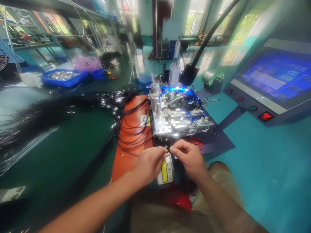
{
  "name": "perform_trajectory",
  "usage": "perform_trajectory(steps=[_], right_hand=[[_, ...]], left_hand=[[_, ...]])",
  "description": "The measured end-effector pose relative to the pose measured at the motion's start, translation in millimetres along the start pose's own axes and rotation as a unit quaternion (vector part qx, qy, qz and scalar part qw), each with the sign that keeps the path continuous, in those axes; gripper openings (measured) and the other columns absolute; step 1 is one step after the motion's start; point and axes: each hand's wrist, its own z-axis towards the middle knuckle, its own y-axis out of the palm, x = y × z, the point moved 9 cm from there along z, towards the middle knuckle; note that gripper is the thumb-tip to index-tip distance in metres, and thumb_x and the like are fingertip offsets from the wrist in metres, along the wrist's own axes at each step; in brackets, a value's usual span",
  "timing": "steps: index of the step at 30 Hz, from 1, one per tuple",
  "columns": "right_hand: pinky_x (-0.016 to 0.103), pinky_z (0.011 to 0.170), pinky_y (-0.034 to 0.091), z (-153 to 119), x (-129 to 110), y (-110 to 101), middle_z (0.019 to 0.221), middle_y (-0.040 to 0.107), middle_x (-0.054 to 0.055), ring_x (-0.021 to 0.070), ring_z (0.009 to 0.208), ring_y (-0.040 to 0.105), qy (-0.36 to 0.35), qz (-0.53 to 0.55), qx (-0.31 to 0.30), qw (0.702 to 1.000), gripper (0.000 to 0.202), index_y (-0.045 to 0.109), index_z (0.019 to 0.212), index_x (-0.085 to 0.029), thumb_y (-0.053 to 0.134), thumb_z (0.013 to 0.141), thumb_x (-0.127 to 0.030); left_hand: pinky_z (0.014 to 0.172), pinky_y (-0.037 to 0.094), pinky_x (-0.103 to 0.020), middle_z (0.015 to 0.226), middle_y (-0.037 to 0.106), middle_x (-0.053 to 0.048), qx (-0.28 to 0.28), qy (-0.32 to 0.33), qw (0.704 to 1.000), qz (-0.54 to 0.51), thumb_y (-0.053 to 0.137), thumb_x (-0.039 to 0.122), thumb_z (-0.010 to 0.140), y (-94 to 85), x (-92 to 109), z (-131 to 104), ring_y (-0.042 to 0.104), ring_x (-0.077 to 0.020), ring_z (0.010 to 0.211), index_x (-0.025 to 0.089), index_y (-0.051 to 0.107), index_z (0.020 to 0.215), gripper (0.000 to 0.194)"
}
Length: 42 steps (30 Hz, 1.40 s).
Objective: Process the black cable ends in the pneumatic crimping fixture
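Note:
My left hand (152, 161) and my right hand (190, 158) meet in front of a metal bench machine (181, 121) with blue air tubes (179, 89). Both pinch with thumb and fingertips, close together but a little apart. Whatever is between the fingers is too small and too blurred to name. Just under my left fingers is a white label with a yellow arrow (165, 171). Thin black cables (131, 142) loop over the orange plate (121, 166) to the left of the machine. Something with red handles (197, 143) lies by the machine's front right corner.
A control panel with a lit screen (277, 76) stands at the right. Behind the machine are a solder wire spool (213, 77) and a black flexible arm (206, 38) hanging over it. Bundled black cables (97, 158) and a blue tray of small metal parts (65, 82) are at the left.

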Motion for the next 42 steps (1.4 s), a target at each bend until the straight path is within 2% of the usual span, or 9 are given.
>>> perform_trajectory(steps=[8, 12, 14, 17, 20, 23, 27, 33, 42], right_hand=[[0.027, 0.063, 0.045, -3, 3, -5, 0.07, 0.063, 0.0, 0.0149, 0.065, 0.055, -0.009, -0.056, 0.013, 0.998, 0.02, 0.067, 0.073, -0.018, 0.07, 0.082, -0.036], [0.027, 0.06, 0.043, -7, 2, -11, 0.068, 0.061, 0.0, 0.0156, 0.063, 0.054, -0.013, -0.117, 0.053, 0.992, 0.024, 0.065, 0.068, -0.019, 0.069, 0.082, -0.038], [0.027, 0.058, 0.042, -7, 6, -10, 0.067, 0.061, 0.0, 0.0152, 0.062, 0.053, 0.007, -0.107, 0.057, 0.993, 0.025, 0.064, 0.068, -0.019, 0.07, 0.081, -0.039], [0.025, 0.053, 0.038, -6, 17, -6, 0.059, 0.056, -0.002, 0.013, 0.055, 0.048, 0.055, -0.044, 0.027, 0.997, 0.03, 0.064, 0.071, -0.018, 0.066, 0.085, -0.044], [0.024, 0.051, 0.036, -1, 22, -11, 0.057, 0.052, -0.004, 0.0117, 0.053, 0.044, 0.076, -0.005, 0.015, 0.997, 0.03, 0.065, 0.079, -0.018, 0.064, 0.087, -0.047], [0.024, 0.052, 0.036, 4, 22, -16, 0.06, 0.053, -0.003, 0.0118, 0.055, 0.045, 0.085, -0.024, -0.002, 0.996, 0.029, 0.065, 0.084, -0.018, 0.063, 0.087, -0.047], [0.023, 0.052, 0.037, 7, 24, -8, 0.065, 0.054, -0.002, 0.0119, 0.058, 0.047, 0.099, -0.045, -0.062, 0.992, 0.03, 0.062, 0.083, -0.019, 0.059, 0.09, -0.048], [0.023, 0.055, 0.039, 9, 29, 4, 0.068, 0.052, -0.003, 0.0123, 0.061, 0.049, 0.09, -0.063, -0.116, 0.987, 0.028, 0.06, 0.086, -0.021, 0.054, 0.094, -0.047], [0.024, 0.058, 0.038, 16, 23, 8, 0.065, 0.048, -0.005, 0.0121, 0.061, 0.045, 0.055, -0.114, -0.138, 0.982, 0.026, 0.055, 0.082, -0.021, 0.049, 0.098, -0.04]], left_hand=[[0.06, 0.042, -0.026, 0.074, 0.064, -0.001, -0.028, 0.017, 0.999, 0.04, 0.042, 0.025, 0.099, 5.3, 6, -1, 0.057, -0.0147, 0.065, 0.019, 0.059, 0.09, 0.02], [0.062, 0.043, -0.027, 0.083, 0.067, -0.004, -0.027, 0.005, 0.996, 0.081, 0.044, 0.025, 0.099, 2.0, 9, 0, 0.06, -0.0163, 0.071, 0.017, 0.061, 0.102, 0.019], [0.062, 0.043, -0.026, 0.081, 0.065, -0.004, -0.027, 0.004, 0.996, 0.086, 0.043, 0.024, 0.099, 0.2, 8, 0, 0.06, -0.0159, 0.071, 0.017, 0.062, 0.103, 0.02], [0.063, 0.044, -0.026, 0.079, 0.064, -0.003, -0.022, 0.002, 0.996, 0.086, 0.044, 0.023, 0.098, -1.9, 1, 0, 0.059, -0.0152, 0.071, 0.017, 0.064, 0.1, 0.021], [0.067, 0.045, -0.026, 0.082, 0.066, -0.003, -0.007, -0.001, 0.997, 0.081, 0.048, 0.024, 0.097, -4.1, -6, 1, 0.06, -0.015, 0.074, 0.018, 0.064, 0.1, 0.017], [0.066, 0.044, -0.025, 0.08, 0.066, -0.002, -0.001, -0.003, 0.997, 0.082, 0.05, 0.023, 0.096, -4.8, -9, 1, 0.06, -0.0144, 0.072, 0.018, 0.064, 0.098, 0.015], [0.066, 0.044, -0.025, 0.081, 0.067, -0.002, -0.003, 0.001, 0.997, 0.082, 0.051, 0.02, 0.094, -4.4, -9, 2, 0.06, -0.0146, 0.072, 0.017, 0.065, 0.1, 0.015], [0.067, 0.044, -0.026, 0.08, 0.068, -0.003, -0.008, -0.013, 0.997, 0.075, 0.052, 0.023, 0.094, -2.2, -14, 1, 0.061, -0.0153, 0.073, 0.017, 0.066, 0.1, 0.016], [0.066, 0.045, -0.026, 0.077, 0.065, -0.004, -0.014, -0.037, 0.996, 0.082, 0.05, 0.024, 0.095, -2.4, -15, 2, 0.061, -0.0152, 0.071, 0.016, 0.068, 0.097, 0.019]])
